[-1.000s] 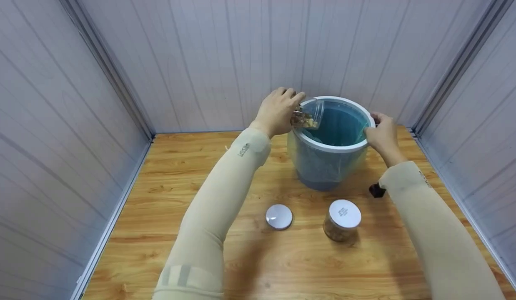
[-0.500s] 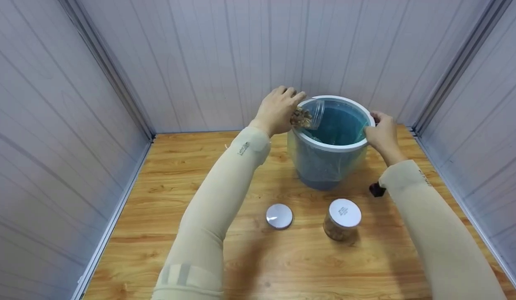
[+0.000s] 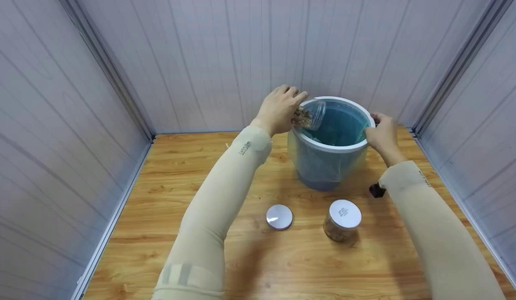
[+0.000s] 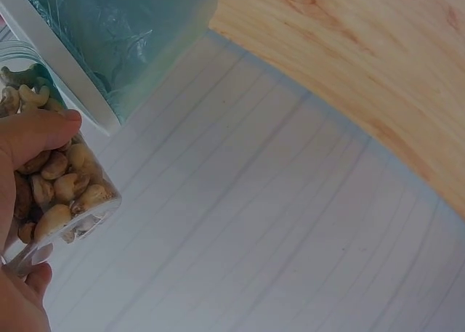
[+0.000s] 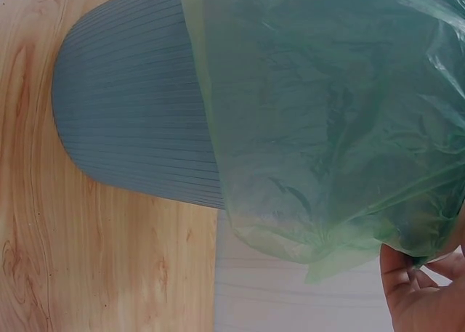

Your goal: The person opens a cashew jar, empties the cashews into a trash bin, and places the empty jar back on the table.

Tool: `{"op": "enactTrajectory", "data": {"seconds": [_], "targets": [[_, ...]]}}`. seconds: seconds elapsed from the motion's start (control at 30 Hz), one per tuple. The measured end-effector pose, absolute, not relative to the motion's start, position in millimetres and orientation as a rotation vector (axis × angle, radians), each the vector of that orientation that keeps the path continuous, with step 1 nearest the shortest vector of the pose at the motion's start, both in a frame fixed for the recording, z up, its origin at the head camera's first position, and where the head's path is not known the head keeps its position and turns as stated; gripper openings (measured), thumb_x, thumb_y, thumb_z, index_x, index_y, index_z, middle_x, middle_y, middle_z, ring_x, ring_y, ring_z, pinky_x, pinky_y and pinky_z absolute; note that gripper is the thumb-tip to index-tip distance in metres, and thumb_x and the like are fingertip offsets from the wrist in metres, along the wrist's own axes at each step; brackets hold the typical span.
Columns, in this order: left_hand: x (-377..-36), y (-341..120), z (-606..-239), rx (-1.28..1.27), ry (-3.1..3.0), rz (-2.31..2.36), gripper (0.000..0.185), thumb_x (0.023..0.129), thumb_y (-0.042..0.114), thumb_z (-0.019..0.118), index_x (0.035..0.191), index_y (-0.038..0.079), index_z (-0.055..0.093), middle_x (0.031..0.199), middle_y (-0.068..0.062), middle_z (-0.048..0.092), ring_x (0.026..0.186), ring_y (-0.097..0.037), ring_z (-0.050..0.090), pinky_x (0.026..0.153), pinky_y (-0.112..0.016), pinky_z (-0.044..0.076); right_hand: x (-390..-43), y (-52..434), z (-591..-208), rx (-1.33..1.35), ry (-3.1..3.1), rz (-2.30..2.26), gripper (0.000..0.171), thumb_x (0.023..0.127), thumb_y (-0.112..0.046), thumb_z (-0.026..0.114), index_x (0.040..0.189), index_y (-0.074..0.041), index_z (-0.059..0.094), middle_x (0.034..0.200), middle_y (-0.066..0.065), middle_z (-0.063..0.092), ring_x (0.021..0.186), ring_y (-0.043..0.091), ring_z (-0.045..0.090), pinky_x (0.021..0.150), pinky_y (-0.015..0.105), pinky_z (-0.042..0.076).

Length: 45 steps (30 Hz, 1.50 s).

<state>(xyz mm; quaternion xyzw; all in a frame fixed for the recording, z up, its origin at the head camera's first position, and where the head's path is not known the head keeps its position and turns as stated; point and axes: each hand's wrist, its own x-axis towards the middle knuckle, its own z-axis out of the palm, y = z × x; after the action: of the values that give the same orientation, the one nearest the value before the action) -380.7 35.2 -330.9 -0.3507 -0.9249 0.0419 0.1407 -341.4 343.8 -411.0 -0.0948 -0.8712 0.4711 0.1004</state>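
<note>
My left hand grips a clear plastic jar holding cashew nuts, tipped with its open mouth over the left rim of a blue bin. The bin has a white rim and a green plastic liner. My right hand grips the bin's right rim and the liner's edge. In the left wrist view my thumb lies across the jar. A loose white lid lies on the wooden table in front of the bin.
A second jar of nuts with a white lid stands upright on the table near the loose lid. A small black object sits by my right forearm. Grey panel walls close in the table on three sides.
The jar has shifted slightly up in my left hand and the nuts inside have slid back toward its base. My right hand and the bin have stayed put.
</note>
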Motion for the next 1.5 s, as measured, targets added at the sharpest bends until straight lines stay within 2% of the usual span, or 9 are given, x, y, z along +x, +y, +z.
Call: {"op": "enactTrajectory", "data": {"seconds": [0.67, 0.87, 1.1, 1.5], "targets": [[-378.4, 31.5, -328.4, -1.043, -2.639, 0.166, 0.077, 0.093, 0.013, 0.082, 0.161, 0.018, 0.047, 0.159, -0.010, 0.057, 0.151, -0.033, 0.049, 0.135, -0.045, 0.031, -341.9, 339.7, -410.0, -0.286, -2.569, 1.428, 0.064, 0.098, 0.006, 0.048, 0.161, 0.009, 0.041, 0.157, 0.034, 0.051, 0.144, 0.045, 0.051, 0.124, 0.055, 0.045], [-379.6, 29.7, -328.2, -1.039, -2.633, 0.173, 0.077, 0.092, 0.009, 0.079, 0.162, 0.018, 0.048, 0.159, -0.010, 0.057, 0.151, -0.033, 0.050, 0.135, -0.044, 0.031, -343.4, 339.2, -410.1, -0.287, -2.573, 1.425, 0.066, 0.097, 0.006, 0.048, 0.162, 0.008, 0.040, 0.158, 0.034, 0.051, 0.145, 0.046, 0.051, 0.124, 0.056, 0.045], [-379.0, 30.5, -328.7, -1.040, -2.621, 0.154, 0.072, 0.093, 0.012, 0.080, 0.158, 0.017, 0.050, 0.154, -0.010, 0.060, 0.147, -0.032, 0.052, 0.134, -0.043, 0.034, -343.4, 339.0, -409.4, -0.264, -2.556, 1.363, 0.064, 0.093, 0.006, 0.049, 0.157, 0.013, 0.046, 0.150, 0.036, 0.057, 0.138, 0.043, 0.055, 0.122, 0.055, 0.047], [-380.4, 29.3, -327.4, -1.034, -2.617, 0.160, 0.077, 0.091, 0.008, 0.079, 0.161, 0.018, 0.049, 0.156, -0.010, 0.059, 0.149, -0.033, 0.051, 0.134, -0.044, 0.033, -343.8, 340.3, -410.3, -0.275, -2.569, 1.385, 0.066, 0.095, 0.007, 0.047, 0.160, 0.013, 0.041, 0.155, 0.037, 0.052, 0.144, 0.046, 0.051, 0.124, 0.056, 0.044]]}}
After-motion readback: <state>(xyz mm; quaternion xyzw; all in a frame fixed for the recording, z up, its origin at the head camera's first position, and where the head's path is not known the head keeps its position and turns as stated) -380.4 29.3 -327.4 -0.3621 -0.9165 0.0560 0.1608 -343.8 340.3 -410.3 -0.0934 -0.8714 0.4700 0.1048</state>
